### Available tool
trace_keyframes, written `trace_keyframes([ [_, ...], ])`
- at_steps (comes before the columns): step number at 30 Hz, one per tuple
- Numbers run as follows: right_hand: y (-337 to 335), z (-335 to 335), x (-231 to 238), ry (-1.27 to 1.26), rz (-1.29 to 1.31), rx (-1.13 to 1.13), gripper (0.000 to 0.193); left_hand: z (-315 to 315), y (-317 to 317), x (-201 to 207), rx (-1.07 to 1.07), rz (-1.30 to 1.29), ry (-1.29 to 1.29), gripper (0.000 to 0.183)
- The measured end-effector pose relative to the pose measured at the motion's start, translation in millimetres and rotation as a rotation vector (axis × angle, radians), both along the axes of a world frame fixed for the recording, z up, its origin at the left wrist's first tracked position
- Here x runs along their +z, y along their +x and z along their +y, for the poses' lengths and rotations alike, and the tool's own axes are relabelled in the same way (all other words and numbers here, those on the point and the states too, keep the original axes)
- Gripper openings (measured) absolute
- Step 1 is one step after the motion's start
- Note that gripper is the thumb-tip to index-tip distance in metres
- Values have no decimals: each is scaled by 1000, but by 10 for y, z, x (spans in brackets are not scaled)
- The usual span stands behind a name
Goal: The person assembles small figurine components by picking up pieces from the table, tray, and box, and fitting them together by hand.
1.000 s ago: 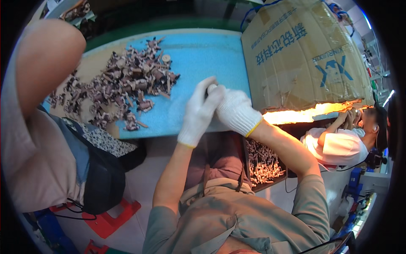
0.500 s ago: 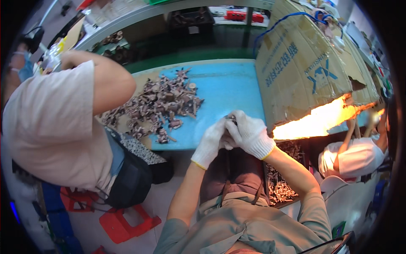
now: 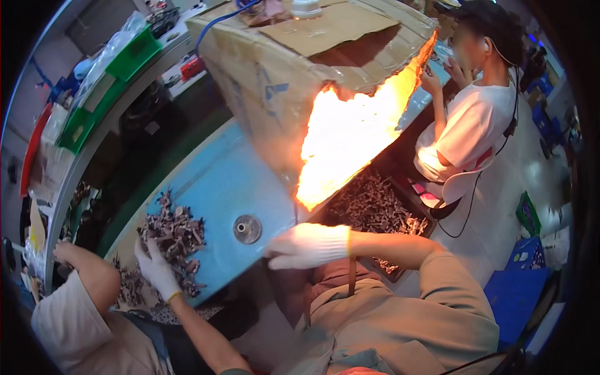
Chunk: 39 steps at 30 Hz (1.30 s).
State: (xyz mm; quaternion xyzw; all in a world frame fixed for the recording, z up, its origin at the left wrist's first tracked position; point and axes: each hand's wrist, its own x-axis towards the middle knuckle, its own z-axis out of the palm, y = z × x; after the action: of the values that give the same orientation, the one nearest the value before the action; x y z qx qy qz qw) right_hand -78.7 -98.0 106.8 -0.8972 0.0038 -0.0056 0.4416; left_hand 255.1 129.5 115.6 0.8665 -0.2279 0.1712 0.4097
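My left hand [image 3: 157, 270], in a white knit glove, reaches to the near side of a pile of small brownish metal parts [image 3: 178, 234]. Its fingers are spread, with the tips at the parts; no part is plainly gripped. My right hand [image 3: 307, 246], gloved alike, is at the front edge of the blue tabletop [image 3: 231, 169]. Its fingers are stretched out and somewhat blurred, and nothing shows in them. Between the two hands, a round grey metal disc with a raised hollow centre [image 3: 247, 229] lies flat on the blue surface.
A large cardboard box [image 3: 269, 81] stands on the table, its opening glowing brightly. Below it is a bin of metal parts [image 3: 369, 203]. One co-worker's arm [image 3: 94, 281] is close at left; another person [image 3: 465, 112] sits beyond the box. Green trays [image 3: 134, 53] line the shelf.
My hands were together in front of me and have separated: the left went out to the parts pile, the right stayed near the table edge. The disc now shows. The view has turned right.
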Motion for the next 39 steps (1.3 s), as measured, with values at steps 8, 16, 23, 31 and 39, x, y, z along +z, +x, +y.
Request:
trace_keyframes([
  [8,-501,-2039,-509,-991,225,-617,32,-755,-1162,-440,-379,354,-30,37],
  [16,172,-2897,-517,-545,422,-616,39,-1000,-1363,-1196,-235,221,-82,29],
  [23,-167,-2951,-1236,-1206,78,-419,28,-915,-1372,-1210,-210,176,-124,20],
  [31,-322,-383,-121,61,38,-223,24,-997,-1365,-1135,-237,44,-153,18],
  [39,1112,110,-638,-323,-469,-237,33,-920,-1287,-1194,-230,114,-263,18],
])
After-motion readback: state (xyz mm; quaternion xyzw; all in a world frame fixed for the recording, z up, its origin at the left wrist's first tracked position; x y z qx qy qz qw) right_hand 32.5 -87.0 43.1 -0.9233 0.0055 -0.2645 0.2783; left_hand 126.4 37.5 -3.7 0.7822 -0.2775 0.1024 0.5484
